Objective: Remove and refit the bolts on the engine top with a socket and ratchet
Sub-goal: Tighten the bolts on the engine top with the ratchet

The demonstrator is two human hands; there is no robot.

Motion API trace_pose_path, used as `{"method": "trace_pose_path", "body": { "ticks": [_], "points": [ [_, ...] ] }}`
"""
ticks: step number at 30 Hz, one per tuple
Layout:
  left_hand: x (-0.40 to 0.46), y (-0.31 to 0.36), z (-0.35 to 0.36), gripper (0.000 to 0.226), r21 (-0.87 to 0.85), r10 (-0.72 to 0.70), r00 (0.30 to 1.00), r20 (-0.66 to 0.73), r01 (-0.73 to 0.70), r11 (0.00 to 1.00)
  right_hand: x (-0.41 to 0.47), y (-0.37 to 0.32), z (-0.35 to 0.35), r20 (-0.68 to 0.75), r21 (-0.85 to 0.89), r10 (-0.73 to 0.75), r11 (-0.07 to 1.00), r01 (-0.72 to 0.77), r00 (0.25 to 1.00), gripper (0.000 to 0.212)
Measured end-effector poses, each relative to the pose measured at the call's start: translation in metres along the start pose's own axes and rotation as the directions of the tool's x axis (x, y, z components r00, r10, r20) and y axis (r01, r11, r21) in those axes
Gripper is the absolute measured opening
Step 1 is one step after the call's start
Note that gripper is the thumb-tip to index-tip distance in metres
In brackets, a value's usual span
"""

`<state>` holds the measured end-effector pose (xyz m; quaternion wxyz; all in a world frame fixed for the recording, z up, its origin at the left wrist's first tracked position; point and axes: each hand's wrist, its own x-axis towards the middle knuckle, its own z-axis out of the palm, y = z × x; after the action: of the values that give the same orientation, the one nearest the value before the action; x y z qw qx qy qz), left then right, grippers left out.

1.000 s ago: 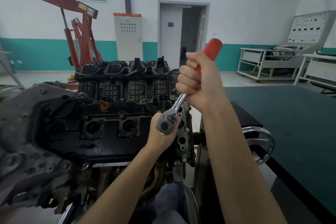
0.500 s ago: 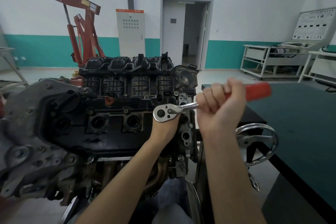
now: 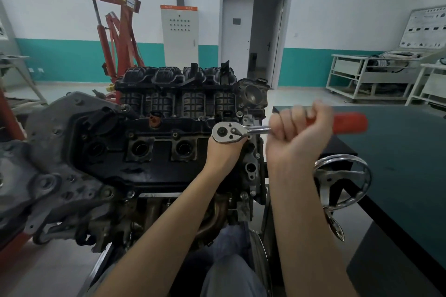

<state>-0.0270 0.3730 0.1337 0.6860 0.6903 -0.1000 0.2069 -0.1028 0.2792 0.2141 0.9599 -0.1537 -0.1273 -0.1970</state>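
Observation:
A black engine on a stand fills the centre and left of the head view. A chrome ratchet with a red handle lies level over the engine's right end, its head on top. My right hand grips the handle in a fist. My left hand sits under the ratchet head and holds the part below it; its fingers, the socket and the bolt are hidden behind the head. Several small bolts show along the cover's top edge.
A chrome handwheel juts from the stand just right of my right forearm. A dark green bench stretches along the right. A red engine hoist stands behind the engine. White racks line the far right wall.
My right hand has swung the red handle clockwise from pointing up and away to level, pointing right. The ratchet head and my left hand stayed over the same spot.

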Motion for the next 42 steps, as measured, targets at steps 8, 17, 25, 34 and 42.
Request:
{"method": "trace_pose_path", "body": {
  "ticks": [8, 17, 25, 34, 42],
  "points": [
    [-0.002, 0.005, 0.001, 0.058, -0.019, 0.054, 0.999, 0.002, -0.053, 0.998, 0.018, -0.002, 0.012, 0.134, -0.12, 0.133, 0.986, -0.118, 0.982, 0.041],
    [-0.004, 0.002, 0.0, 0.056, 0.015, 0.051, 0.997, 0.055, -0.052, 0.999, 0.033, 0.0, 0.033, 0.157, -0.294, 0.33, 0.915, -0.275, 0.931, 0.04],
    [0.001, -0.002, 0.0, 0.043, 0.019, 0.063, 0.998, -0.019, -0.063, 0.998, -0.016, 0.006, -0.007, -0.049, 0.018, -0.06, 0.998, 0.061, 0.997, 0.04],
    [-0.004, -0.003, 0.0, 0.06, 0.01, 0.132, 0.985, 0.107, -0.134, 0.991, 0.042, -0.002, 0.039, 0.212, -0.429, 0.435, 0.846, -0.317, 0.875, 0.04],
    [0.003, -0.002, 0.0, 0.051, -0.029, 0.007, 0.999, -0.033, -0.008, 1.0, -0.007, 0.006, -0.002, -0.023, 0.01, -0.024, 1.0, 0.024, 0.999, 0.041]
  ]
}}
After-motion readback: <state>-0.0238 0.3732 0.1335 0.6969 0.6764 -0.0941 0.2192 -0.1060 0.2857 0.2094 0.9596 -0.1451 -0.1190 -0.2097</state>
